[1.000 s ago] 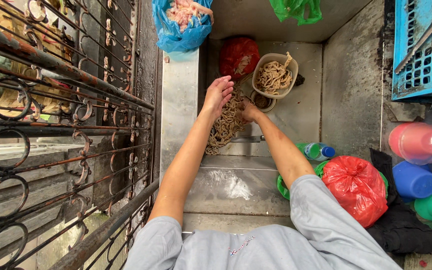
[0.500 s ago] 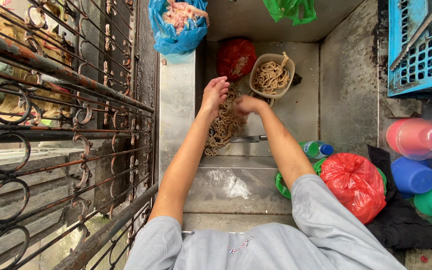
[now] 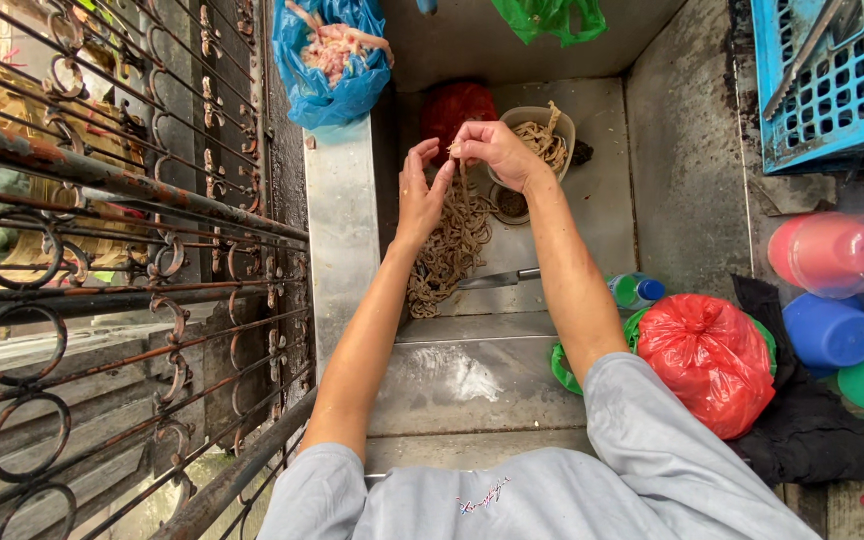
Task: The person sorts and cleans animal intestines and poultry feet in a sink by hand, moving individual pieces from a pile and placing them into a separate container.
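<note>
A heap of brownish, stringy, noodle-like strands (image 3: pixel 447 245) lay in the upper middle of the frame, on the floor of a steel sink. The mass was tangled and ropy, running as a long band from the centre down toward the lower left, where its end curled near the sink's front edge. Its upper end was drawn up into a thin bunch, pinched at the top between fingertips. More of the same strands filled a beige tub (image 3: pixel 542 135) just to the upper right.
</note>
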